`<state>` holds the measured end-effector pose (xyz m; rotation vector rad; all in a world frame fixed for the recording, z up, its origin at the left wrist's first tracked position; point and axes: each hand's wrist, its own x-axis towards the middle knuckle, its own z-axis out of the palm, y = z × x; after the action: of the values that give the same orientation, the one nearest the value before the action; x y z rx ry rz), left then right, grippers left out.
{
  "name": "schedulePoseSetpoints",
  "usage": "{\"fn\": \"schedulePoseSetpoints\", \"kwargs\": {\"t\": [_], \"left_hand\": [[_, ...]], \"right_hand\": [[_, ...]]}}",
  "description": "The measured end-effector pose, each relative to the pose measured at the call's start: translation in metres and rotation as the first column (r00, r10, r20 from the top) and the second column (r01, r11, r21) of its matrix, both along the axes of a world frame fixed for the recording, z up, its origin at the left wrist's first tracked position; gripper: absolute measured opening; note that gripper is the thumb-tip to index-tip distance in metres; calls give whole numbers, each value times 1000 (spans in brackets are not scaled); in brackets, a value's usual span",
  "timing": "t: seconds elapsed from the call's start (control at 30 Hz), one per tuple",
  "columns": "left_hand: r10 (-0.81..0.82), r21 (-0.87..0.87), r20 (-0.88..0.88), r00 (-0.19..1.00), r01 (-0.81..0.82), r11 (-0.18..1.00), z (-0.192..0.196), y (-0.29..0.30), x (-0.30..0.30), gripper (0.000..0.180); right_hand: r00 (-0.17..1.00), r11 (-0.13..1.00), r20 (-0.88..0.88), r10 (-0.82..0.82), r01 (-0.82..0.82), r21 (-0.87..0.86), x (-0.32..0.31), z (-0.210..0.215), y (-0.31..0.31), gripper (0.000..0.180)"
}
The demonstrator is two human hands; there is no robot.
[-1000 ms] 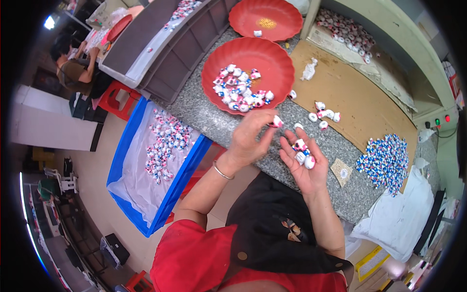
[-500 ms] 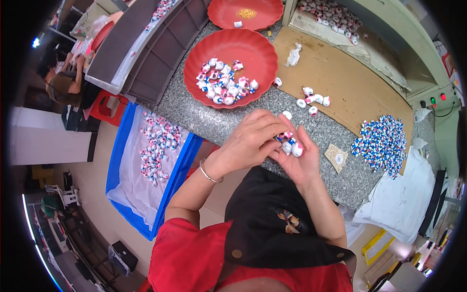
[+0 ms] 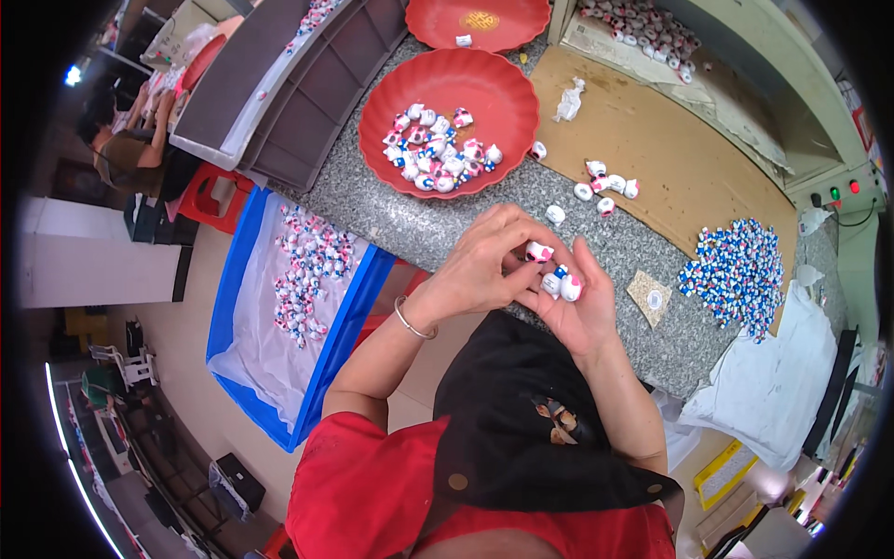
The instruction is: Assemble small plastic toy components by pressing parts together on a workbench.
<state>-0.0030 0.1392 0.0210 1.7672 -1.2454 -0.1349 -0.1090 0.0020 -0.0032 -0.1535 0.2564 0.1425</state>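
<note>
My left hand (image 3: 486, 261), with a bangle at its wrist, pinches a small white-and-pink toy head (image 3: 539, 252) between thumb and fingers. My right hand (image 3: 582, 312) is turned palm up beside it. Its fingers curl around small white toy pieces (image 3: 561, 285), one with blue on it; how they join is not clear. Just beyond my fingertips a white head (image 3: 555, 214) lies on the speckled counter (image 3: 391, 219). Farther off, a red scalloped plate (image 3: 503, 84) holds a heap of white, pink and blue figurines (image 3: 433, 154).
Several loose heads (image 3: 605, 184) lie by a cardboard sheet (image 3: 643, 121). A pile of small blue-and-white bodies (image 3: 736, 275) sits at right, near a tan stone-like piece (image 3: 649, 298). A blue bin (image 3: 233, 298) of figurines stands lower left. Another person (image 3: 135, 154) sits far left.
My left hand has drawn back a little, and the pinched head now shows plainly. The view has shifted slightly. My right hand still cups its pieces.
</note>
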Motion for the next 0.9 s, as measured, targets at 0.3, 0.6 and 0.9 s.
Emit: {"fn": "schedulePoseSetpoints", "kwargs": {"t": [0.3, 0.6, 0.9], "left_hand": [[86, -192, -394, 915, -173, 966, -6, 4, 0, 29], [158, -149, -288, 944, -208, 967, -8, 6, 4, 38], [165, -154, -258, 952, -209, 966, -14, 8, 5, 45]], "right_hand": [[993, 996, -112, -33, 24, -84, -5, 1, -1, 50], [977, 989, -191, -99, 76, -124, -7, -11, -5, 41], [967, 987, -221, -125, 98, -129, -6, -8, -2, 39]]}}
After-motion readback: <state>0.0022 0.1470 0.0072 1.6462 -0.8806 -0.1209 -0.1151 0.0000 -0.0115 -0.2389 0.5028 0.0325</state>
